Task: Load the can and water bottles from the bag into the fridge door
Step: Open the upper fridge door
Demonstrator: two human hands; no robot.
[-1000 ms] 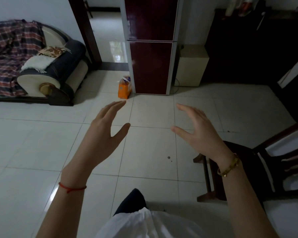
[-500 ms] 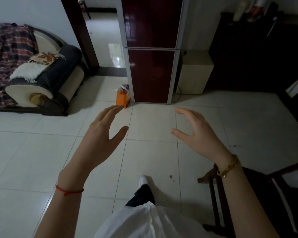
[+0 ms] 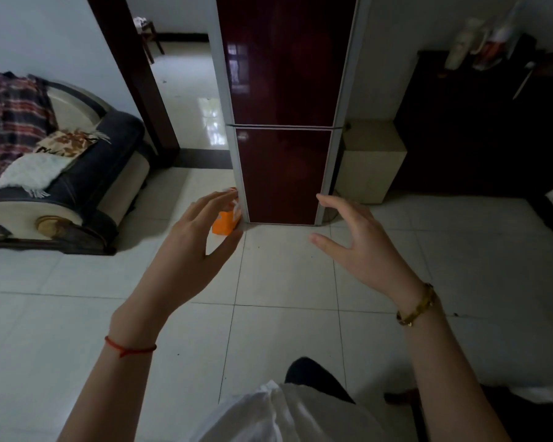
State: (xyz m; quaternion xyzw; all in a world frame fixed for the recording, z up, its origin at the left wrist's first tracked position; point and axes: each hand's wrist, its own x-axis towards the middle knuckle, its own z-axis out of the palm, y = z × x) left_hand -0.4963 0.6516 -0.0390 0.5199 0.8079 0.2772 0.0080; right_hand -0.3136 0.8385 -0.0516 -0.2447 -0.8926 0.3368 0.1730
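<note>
A dark red two-door fridge (image 3: 284, 122) stands ahead against the wall, both doors shut. An orange bag (image 3: 224, 222) sits on the floor at its lower left corner, partly hidden behind my left hand (image 3: 195, 250). What the bag holds cannot be seen. My left hand is raised in front of me, fingers spread, holding nothing. My right hand (image 3: 361, 247) is also raised and open, with a gold bracelet on its wrist. Both hands are well short of the fridge and bag.
A sofa (image 3: 61, 186) with a plaid blanket stands at the left. An open doorway (image 3: 186, 90) lies left of the fridge. A beige box (image 3: 369, 161) and a dark cabinet (image 3: 479, 122) stand to its right. White floor tiles (image 3: 284, 282) stretch ahead.
I have moved closer to the fridge; it and the bag look larger. The chair at the right has dropped almost out of view. Both hands stay open and raised.
</note>
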